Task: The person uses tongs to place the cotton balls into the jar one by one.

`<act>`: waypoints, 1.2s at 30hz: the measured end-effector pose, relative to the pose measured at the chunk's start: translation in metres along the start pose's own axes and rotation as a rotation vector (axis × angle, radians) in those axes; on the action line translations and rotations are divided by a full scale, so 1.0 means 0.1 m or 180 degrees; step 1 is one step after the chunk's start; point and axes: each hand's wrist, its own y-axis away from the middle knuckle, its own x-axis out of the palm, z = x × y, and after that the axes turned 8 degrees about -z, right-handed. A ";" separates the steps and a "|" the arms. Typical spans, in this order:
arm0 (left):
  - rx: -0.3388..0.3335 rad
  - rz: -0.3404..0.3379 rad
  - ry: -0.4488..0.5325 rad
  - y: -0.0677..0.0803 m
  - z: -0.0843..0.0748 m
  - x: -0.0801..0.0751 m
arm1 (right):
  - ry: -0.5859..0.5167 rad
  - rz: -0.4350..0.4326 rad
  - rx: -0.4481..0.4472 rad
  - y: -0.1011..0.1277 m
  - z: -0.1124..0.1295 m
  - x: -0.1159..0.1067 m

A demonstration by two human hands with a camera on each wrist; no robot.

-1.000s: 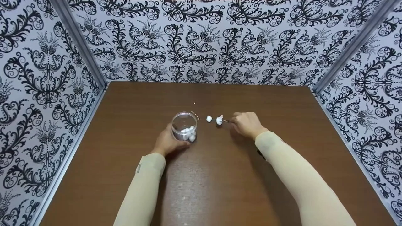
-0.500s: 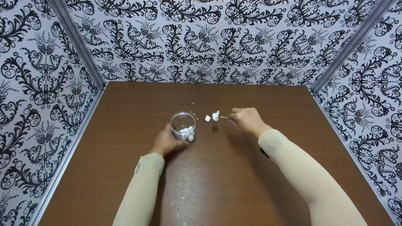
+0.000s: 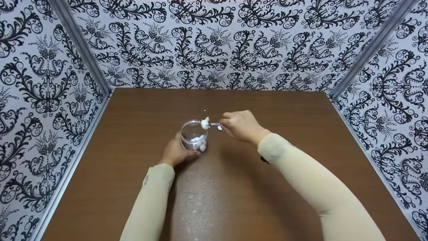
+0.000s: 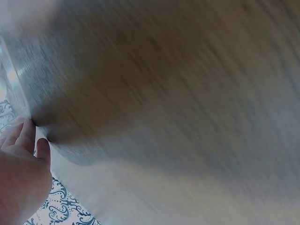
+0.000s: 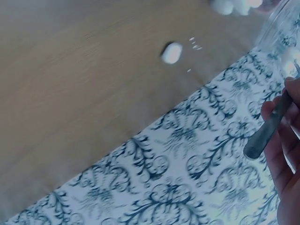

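Both hands work at the middle of the brown wooden table (image 3: 234, 201). Left hand (image 3: 175, 152) curls around a clear round jar (image 3: 194, 135) with white cotton balls inside. Right hand (image 3: 242, 126) pinches thin metal tweezers (image 3: 214, 124), which hold one fluffy ball (image 3: 204, 123) just over the jar rim. Another ball (image 5: 171, 52) lies on the table beside the jar (in the head view the tweezers mostly cover it; the right wrist view shows it plainly). Left wrist view is blurred. Patterned walls (image 3: 50, 83) close three sides; wide bare wood remains around the jar.
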 end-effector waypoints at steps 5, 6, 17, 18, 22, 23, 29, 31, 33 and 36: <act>0.0004 -0.0005 0.0009 0.00 0.01 0.02 | -0.0040 0.0064 -0.0098 -0.07 0.10 0.13; 0.0005 -0.0006 0.0009 0.00 0.01 0.02 | -0.0031 0.0080 -0.0111 -0.07 0.11 0.16; -0.0048 -0.0028 0.0024 -0.01 0.02 0.03 | -0.0016 0.0126 -0.0161 -0.03 0.13 0.22; -0.0048 -0.0023 0.0022 -0.01 0.02 0.03 | -0.0023 0.0131 -0.0154 -0.03 0.12 0.21; -0.0032 0.0002 0.0041 0.00 0.02 0.01 | -0.0030 0.0083 -0.0088 0.00 0.05 0.18; -0.0023 0.0009 0.0051 0.00 0.02 0.01 | -0.0020 0.0073 -0.0062 0.01 0.03 0.17; -0.0011 0.0034 0.0087 0.01 0.01 -0.02 | 0.0082 0.0075 0.0110 0.17 -0.18 0.17; -0.0013 0.0037 0.0072 0.01 0.00 -0.02 | 0.0120 0.0119 0.0177 0.24 -0.25 0.17; -0.0022 0.0042 0.0063 0.01 -0.01 -0.02 | 0.0174 0.0166 0.0237 0.30 -0.32 0.19; -0.0018 0.0042 0.0061 0.01 -0.02 -0.01 | 0.0239 0.0248 0.0327 0.37 -0.39 0.21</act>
